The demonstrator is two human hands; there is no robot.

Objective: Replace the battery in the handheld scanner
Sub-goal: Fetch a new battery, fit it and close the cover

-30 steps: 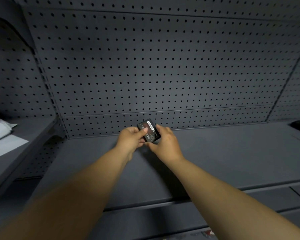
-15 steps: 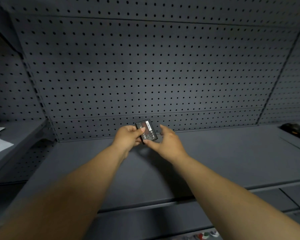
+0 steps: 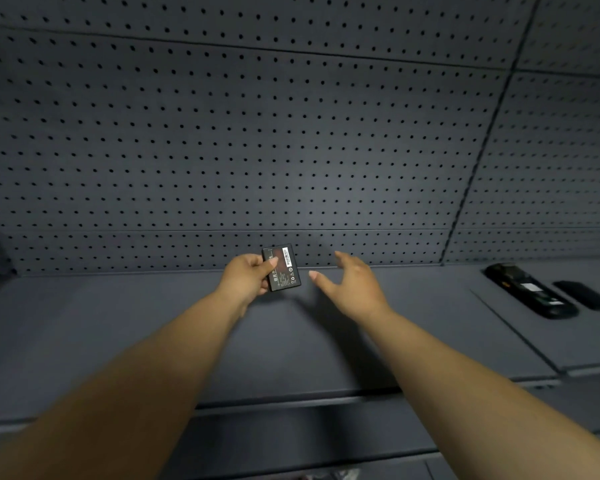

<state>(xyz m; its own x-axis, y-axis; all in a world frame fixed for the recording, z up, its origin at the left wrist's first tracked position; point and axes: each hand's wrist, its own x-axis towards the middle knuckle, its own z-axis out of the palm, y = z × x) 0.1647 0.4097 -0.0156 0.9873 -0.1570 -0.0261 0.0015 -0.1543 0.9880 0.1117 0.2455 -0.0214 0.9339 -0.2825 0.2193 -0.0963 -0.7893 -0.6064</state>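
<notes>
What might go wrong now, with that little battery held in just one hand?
1. The left hand pinches the battery by one edge only, above the shelf; it might slip and drop.
2. The open right hand is empty, and the scanner lies far right, near the back cover; a hasty reach could knock either.

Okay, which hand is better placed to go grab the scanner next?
Right. The right hand is open and empty, on the side where the scanner lies on the shelf; the left hand is holding the battery.
</notes>
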